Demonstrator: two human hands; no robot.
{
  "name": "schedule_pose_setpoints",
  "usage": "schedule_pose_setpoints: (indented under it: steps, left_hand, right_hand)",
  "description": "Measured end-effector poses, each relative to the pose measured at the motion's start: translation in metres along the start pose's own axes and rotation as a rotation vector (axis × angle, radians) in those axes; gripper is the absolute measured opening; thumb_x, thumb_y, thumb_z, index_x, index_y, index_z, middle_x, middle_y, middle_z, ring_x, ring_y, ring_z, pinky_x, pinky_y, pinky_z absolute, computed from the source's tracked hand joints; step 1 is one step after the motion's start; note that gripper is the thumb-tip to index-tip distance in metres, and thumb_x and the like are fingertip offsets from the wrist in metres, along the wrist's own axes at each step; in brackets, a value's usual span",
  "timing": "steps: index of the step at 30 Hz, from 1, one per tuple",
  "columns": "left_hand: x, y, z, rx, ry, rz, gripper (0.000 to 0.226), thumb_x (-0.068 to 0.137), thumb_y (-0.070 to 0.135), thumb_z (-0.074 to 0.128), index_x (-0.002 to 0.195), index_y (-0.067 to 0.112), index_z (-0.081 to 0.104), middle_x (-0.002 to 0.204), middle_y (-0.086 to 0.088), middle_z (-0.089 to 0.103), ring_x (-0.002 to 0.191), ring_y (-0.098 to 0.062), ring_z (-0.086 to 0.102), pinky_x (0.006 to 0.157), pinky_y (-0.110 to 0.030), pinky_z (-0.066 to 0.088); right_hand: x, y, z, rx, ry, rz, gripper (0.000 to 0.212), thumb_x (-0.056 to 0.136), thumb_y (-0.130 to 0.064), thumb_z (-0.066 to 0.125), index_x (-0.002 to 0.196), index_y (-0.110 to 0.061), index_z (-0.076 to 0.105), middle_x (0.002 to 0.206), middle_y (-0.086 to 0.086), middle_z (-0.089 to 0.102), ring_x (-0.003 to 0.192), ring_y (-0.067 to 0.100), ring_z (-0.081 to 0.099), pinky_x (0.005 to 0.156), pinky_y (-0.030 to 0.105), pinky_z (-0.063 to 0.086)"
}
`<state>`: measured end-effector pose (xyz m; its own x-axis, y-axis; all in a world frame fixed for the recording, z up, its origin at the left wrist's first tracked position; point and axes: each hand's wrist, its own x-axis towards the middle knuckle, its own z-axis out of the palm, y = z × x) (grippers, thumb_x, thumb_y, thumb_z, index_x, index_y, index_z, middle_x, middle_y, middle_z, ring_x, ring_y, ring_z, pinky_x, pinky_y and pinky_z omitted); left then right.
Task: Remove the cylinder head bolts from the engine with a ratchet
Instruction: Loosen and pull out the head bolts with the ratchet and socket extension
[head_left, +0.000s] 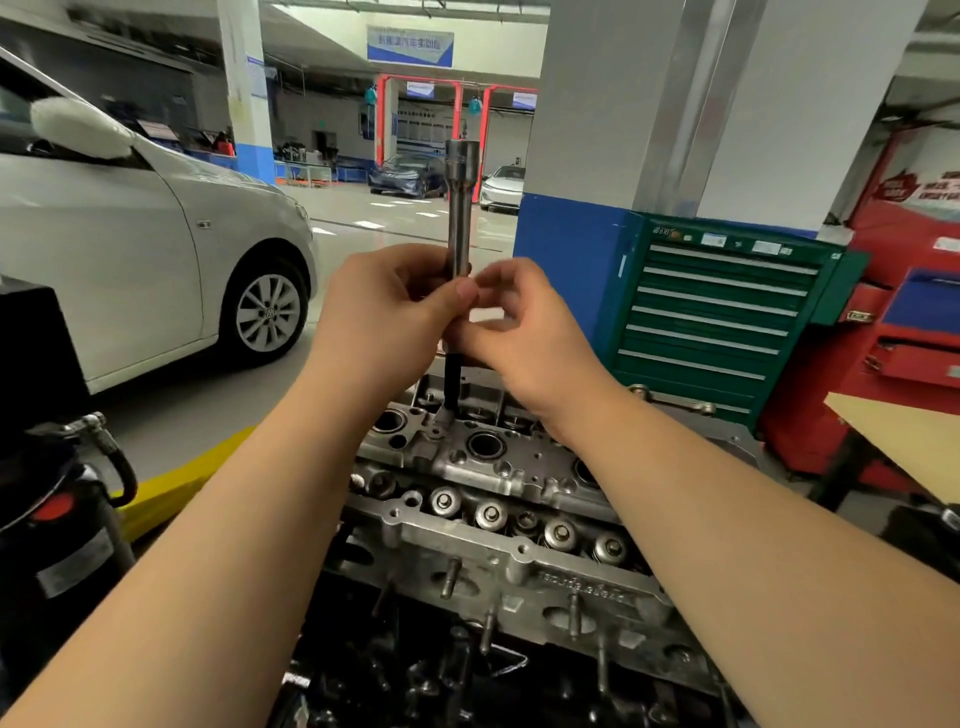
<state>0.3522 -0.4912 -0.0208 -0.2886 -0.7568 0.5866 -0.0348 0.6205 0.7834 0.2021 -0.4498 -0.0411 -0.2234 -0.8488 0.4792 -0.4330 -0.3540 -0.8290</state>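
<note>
A bare cylinder head (498, 525) with valve springs and studs lies below my arms. Above it a long steel extension bar with a socket end (459, 208) stands upright. Its dark lower part (451, 384) reaches down to the far side of the head. My left hand (384, 312) grips the bar at mid-height, thumb across the front. My right hand (519, 332) pinches the bar just right of the left thumb. No ratchet handle shows on the bar. Whether a bolt hangs under the bar cannot be told.
A silver car (156, 223) stands at the left. A green drawer tool cabinet (717, 317) and a red cabinet (904, 338) stand at the right, behind a pillar (675, 104). A black cylinder with hose (57, 519) is at the lower left. A wrench (670, 399) lies behind the engine.
</note>
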Motion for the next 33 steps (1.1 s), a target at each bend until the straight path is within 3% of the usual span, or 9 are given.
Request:
schedule_pose_setpoints:
  steps: [4,9,15,17,19,21,25,29,33]
  left_hand:
    - [0.0,0.002,0.0,-0.068,-0.086,0.019,0.019,0.097,0.009,0.071,0.114,0.014,0.078,0.095,-0.001,0.081,0.087,-0.016,0.077,0.083,-0.04,0.062]
    - [0.003,0.004,-0.004,-0.126,-0.139,-0.042,0.017,0.097,0.006,0.07,0.112,0.008,0.077,0.098,-0.012,0.079,0.095,-0.03,0.076,0.089,-0.05,0.061]
    - [0.0,0.001,-0.003,-0.319,-0.209,-0.144,0.021,0.097,0.01,0.07,0.117,0.008,0.073,0.099,-0.009,0.08,0.092,-0.02,0.078,0.087,-0.042,0.064]
    - [-0.003,0.003,0.008,-0.412,-0.264,-0.228,0.037,0.081,0.017,0.072,0.118,0.011,0.066,0.106,-0.015,0.074,0.093,-0.024,0.073,0.085,-0.043,0.059]
    - [-0.004,0.009,0.023,-0.298,-0.229,-0.238,0.04,0.07,0.022,0.068,0.109,0.022,0.058,0.098,-0.008,0.066,0.086,-0.019,0.063,0.075,-0.041,0.052]
    - [-0.004,0.016,0.035,-0.248,-0.072,-0.213,0.02,0.077,0.023,0.07,0.088,0.027,0.054,0.08,0.005,0.058,0.07,-0.014,0.055,0.064,-0.035,0.045]
    - [0.011,0.019,0.044,-0.373,0.061,-0.322,0.034,0.083,0.018,0.064,0.057,0.027,0.043,0.052,0.005,0.035,0.049,-0.016,0.03,0.051,-0.032,0.026]
    - [0.028,0.009,0.032,-0.42,-0.346,-0.332,0.027,0.09,0.012,0.061,0.068,0.016,0.046,0.051,-0.003,0.031,0.04,-0.016,0.024,0.045,-0.026,0.02]
    - [0.043,-0.002,0.01,-0.627,-0.835,-0.342,0.044,0.087,0.009,0.05,0.056,0.027,0.025,0.05,0.001,0.01,0.045,-0.016,0.006,0.051,-0.031,0.008]
  right_hand:
    - [0.006,-0.035,-0.01,0.3,-0.059,-0.106,0.032,0.091,-0.012,0.059,0.121,-0.022,0.068,0.126,0.011,0.071,0.119,0.027,0.067,0.103,0.047,0.054]
    - [0.037,-0.078,-0.026,0.115,-0.153,-0.068,0.026,0.111,-0.013,0.039,0.125,-0.011,0.062,0.119,0.013,0.074,0.112,0.032,0.072,0.102,0.052,0.055]
    - [0.045,-0.092,-0.036,-0.084,-0.179,-0.085,0.01,0.097,-0.004,0.066,0.107,-0.008,0.064,0.095,0.015,0.078,0.093,0.035,0.077,0.084,0.05,0.063]
    - [0.047,-0.091,-0.03,-0.19,-0.102,-0.101,0.01,0.095,-0.005,0.071,0.098,-0.011,0.064,0.091,0.012,0.079,0.087,0.032,0.078,0.081,0.052,0.064]
    - [0.046,-0.091,-0.024,-0.256,-0.01,-0.104,0.011,0.093,-0.009,0.074,0.095,-0.013,0.064,0.089,0.01,0.079,0.084,0.028,0.078,0.079,0.052,0.064]
    - [0.043,-0.095,-0.016,-0.335,0.062,-0.129,0.015,0.088,-0.018,0.079,0.093,-0.014,0.065,0.087,0.009,0.078,0.083,0.025,0.077,0.078,0.051,0.063]
    - [0.035,-0.106,-0.014,-0.635,0.131,-0.2,0.026,0.083,-0.036,0.082,0.089,-0.013,0.071,0.07,-0.002,0.067,0.064,0.014,0.061,0.065,0.032,0.053]
    - [0.035,-0.111,-0.035,-0.164,-0.117,-0.015,0.041,0.102,-0.02,0.065,0.141,-0.01,0.058,0.126,0.006,0.072,0.106,0.018,0.074,0.097,0.042,0.058]
    - [0.039,-0.116,-0.034,-0.046,-0.279,-0.01,0.027,0.105,-0.004,0.051,0.13,-0.006,0.062,0.112,0.013,0.076,0.108,0.029,0.074,0.092,0.041,0.06]
